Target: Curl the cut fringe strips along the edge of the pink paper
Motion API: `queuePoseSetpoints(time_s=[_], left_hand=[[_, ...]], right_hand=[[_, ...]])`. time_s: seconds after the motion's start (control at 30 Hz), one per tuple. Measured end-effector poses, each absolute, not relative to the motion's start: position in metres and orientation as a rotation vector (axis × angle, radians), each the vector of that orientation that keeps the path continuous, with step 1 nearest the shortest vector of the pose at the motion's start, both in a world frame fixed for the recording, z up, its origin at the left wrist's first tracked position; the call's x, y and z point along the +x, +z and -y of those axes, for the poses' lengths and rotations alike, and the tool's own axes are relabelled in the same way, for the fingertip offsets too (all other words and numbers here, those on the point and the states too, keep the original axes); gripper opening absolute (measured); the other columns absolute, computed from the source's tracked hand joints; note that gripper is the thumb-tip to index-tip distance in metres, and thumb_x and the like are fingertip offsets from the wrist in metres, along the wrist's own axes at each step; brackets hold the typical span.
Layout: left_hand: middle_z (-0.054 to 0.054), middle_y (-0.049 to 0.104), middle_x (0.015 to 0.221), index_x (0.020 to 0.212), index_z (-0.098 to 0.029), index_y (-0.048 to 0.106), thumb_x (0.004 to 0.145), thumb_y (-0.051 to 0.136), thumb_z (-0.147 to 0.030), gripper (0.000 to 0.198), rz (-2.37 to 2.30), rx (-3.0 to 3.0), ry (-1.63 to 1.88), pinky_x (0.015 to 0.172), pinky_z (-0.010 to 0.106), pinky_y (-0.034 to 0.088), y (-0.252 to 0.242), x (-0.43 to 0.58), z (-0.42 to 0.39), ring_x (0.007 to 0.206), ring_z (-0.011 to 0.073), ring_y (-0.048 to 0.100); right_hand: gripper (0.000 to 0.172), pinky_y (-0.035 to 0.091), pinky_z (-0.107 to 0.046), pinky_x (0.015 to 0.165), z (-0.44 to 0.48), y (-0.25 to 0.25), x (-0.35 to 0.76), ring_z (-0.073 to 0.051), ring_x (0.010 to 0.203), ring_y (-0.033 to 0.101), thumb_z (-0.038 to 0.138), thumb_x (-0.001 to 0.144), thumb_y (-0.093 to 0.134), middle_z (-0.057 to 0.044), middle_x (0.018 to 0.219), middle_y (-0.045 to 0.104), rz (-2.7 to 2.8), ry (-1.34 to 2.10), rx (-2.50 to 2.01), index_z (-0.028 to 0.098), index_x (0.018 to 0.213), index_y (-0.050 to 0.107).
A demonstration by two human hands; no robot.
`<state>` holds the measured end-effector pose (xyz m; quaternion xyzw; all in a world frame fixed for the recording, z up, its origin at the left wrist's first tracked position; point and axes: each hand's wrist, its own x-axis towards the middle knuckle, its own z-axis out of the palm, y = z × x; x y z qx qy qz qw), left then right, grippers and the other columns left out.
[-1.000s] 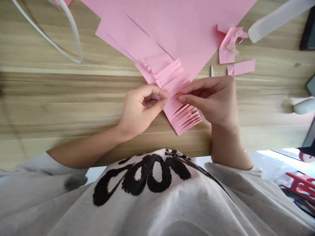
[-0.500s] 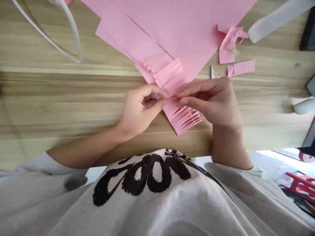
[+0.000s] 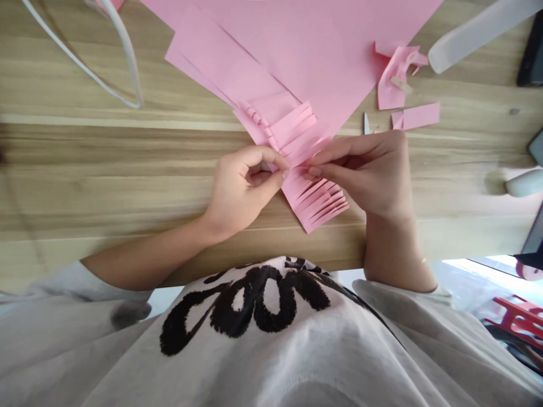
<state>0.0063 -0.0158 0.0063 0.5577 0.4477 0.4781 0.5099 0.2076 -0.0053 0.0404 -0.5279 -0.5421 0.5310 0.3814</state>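
Observation:
A large sheet of pink paper (image 3: pixel 297 51) lies on the wooden table (image 3: pixel 106 152), with long slits cut into it. Its lower end is a fringed strip (image 3: pixel 318 200) of narrow cut slits, some curled. My left hand (image 3: pixel 244 189) pinches the strip's edge between thumb and fingers. Facing it, my right hand (image 3: pixel 365 175) holds a thin paper fringe between thumb and forefinger. The two hands nearly touch at the fingertips, and the pinched paper is partly hidden.
Pink paper scraps (image 3: pixel 396 79) and a cut piece (image 3: pixel 418 116) lie to the right, near a small metal blade tip (image 3: pixel 366 123). A white handle (image 3: pixel 479 34) sits top right, a white wire loop (image 3: pixel 106 56) top left. My printed grey shirt (image 3: pixel 246 305) fills the bottom.
My right hand's fingers have shifted slightly on the paper fringe. My left hand, the sheet and the scraps look unchanged.

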Motion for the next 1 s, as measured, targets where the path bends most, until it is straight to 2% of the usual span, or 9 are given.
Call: queuePoseSetpoints(time_s=[0.13,0.33,0.57,0.73,1.0], left_hand=[[-0.002,0.075,0.079,0.082,-0.017,0.075,0.077,0.074,-0.002,0.016,-1.084,1.342,1.149,0.061,0.02,0.053,0.0059,0.0063,0.016,0.069,0.0092,0.067],[0.0,0.075,0.082,0.083,-0.018,0.074,0.079,0.075,-0.007,0.011,-1.074,1.345,1.146,0.062,0.023,0.055,0.0034,0.0062,0.0159,0.071,0.0111,0.069],[0.0,0.076,0.082,0.082,-0.018,0.073,0.079,0.075,-0.009,0.009,-1.104,1.339,1.122,0.064,0.023,0.056,0.0056,0.0057,0.0152,0.073,0.0117,0.07],[-0.001,0.076,0.08,0.081,-0.018,0.075,0.078,0.076,-0.007,0.011,-1.08,1.322,1.144,0.063,0.021,0.056,0.0055,0.0064,0.0154,0.072,0.0107,0.07],[-0.001,0.075,0.077,0.081,-0.019,0.076,0.076,0.074,-0.004,0.016,-1.046,1.32,1.16,0.059,0.02,0.053,0.0039,0.0074,0.0158,0.068,0.0095,0.068]], right_hand=[[0.022,0.065,-0.038,0.07,0.0066,0.0378,0.2052,-0.021,0.071,0.075,0.006,0.067,0.089,-0.002,0.076,0.08,1.369,1.251,-1.411,0.025,0.073,0.08],[0.016,0.066,-0.041,0.073,0.0081,0.0381,0.2042,-0.022,0.073,0.075,0.013,0.071,0.089,-0.002,0.079,0.08,1.381,1.215,-1.451,0.025,0.075,0.08],[0.018,0.067,-0.038,0.074,0.009,0.0377,0.2046,-0.02,0.073,0.076,0.01,0.078,0.082,0.0,0.08,0.081,1.341,1.174,-1.43,0.027,0.083,0.081],[0.017,0.065,-0.039,0.071,0.008,0.0378,0.2043,-0.021,0.073,0.074,0.011,0.072,0.088,-0.002,0.079,0.08,1.378,1.13,-1.44,0.024,0.079,0.08],[0.02,0.066,-0.038,0.07,0.0075,0.0392,0.2,-0.02,0.072,0.073,0.008,0.066,0.089,0.0,0.074,0.078,1.38,1.159,-1.433,0.025,0.071,0.079]])
